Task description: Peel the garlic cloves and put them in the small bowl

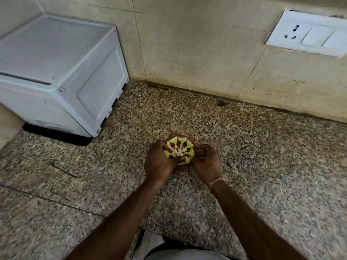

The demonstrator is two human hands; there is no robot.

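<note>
Both hands' fingers (165,147) around small patterned bowl (180,147), contents unclear.

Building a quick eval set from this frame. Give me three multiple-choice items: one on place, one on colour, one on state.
1. Where does the small bowl stand?
A. on the white appliance
B. on the speckled counter, between the two hands
C. under the wall socket

2. What colours is the bowl?
A. brown with yellow-green marks
B. plain white
C. blue with red stripes

3. How are the left hand and right hand?
A. both flat on the counter, far apart
B. only one near the bowl
C. both at the bowl, fingers curled

Key: B, counter shows all round it; A, pattern plain inside; C, fingers curl at both sides.
</note>
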